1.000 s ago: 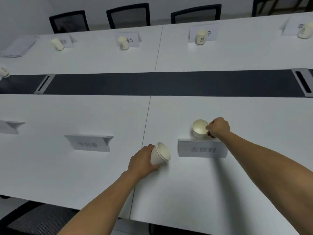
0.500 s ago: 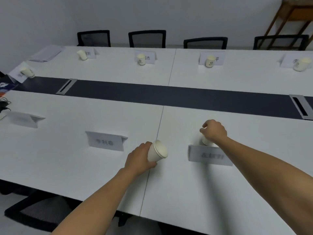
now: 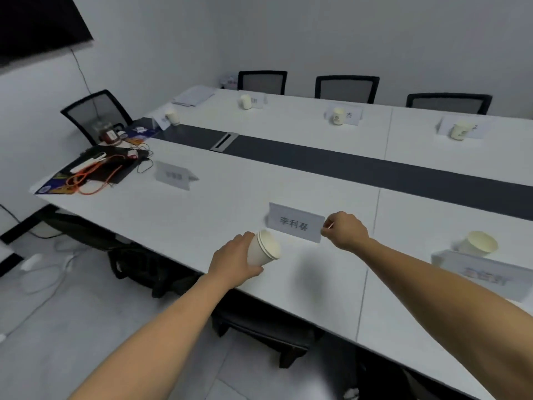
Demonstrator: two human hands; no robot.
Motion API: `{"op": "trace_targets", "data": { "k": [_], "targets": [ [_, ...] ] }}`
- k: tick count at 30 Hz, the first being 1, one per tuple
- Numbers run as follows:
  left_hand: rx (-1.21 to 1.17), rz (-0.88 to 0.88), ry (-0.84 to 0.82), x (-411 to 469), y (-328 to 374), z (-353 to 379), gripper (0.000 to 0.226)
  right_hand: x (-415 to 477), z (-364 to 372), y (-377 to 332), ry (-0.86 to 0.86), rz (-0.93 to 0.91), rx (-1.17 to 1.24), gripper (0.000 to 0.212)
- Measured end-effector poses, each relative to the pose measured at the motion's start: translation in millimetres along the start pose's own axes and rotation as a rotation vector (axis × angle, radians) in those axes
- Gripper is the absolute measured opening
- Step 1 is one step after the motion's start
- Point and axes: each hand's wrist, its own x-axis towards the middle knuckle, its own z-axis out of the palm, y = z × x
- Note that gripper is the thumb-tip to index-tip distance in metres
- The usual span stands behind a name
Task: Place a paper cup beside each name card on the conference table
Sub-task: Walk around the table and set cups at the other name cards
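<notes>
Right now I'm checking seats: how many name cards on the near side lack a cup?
2: the card with printed characters between both hands, and the far-left card near the cables. The right card has a cup.

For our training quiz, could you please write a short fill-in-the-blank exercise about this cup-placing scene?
1. The left hand holds a stack of paper ____.
2. The right hand is by the middle name card's ____ end.
3. The card at the far right has ____ cup behind it.
4. The card by the cables has ____ cup beside it.

Missing words: cups; right; one; no
</notes>
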Motion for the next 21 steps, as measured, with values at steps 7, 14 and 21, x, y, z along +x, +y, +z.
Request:
{"op": "trace_targets", "data": {
  "k": [7,14,21],
  "targets": [
    [0.013,-0.040,0.019,-13,-76,-34,0.069,-3,43,-102,-0.119,-0.111,0.249,0.016],
    [0.013,-0.015,0.001,32,-93,-38,0.069,32,51,-146,-0.307,-0.168,0.439,0.026],
    [0.008,0.034,-0.008,108,-90,-51,0.068,92,44,-161,-0.349,-0.151,0.536,0.017]
  ]
}}
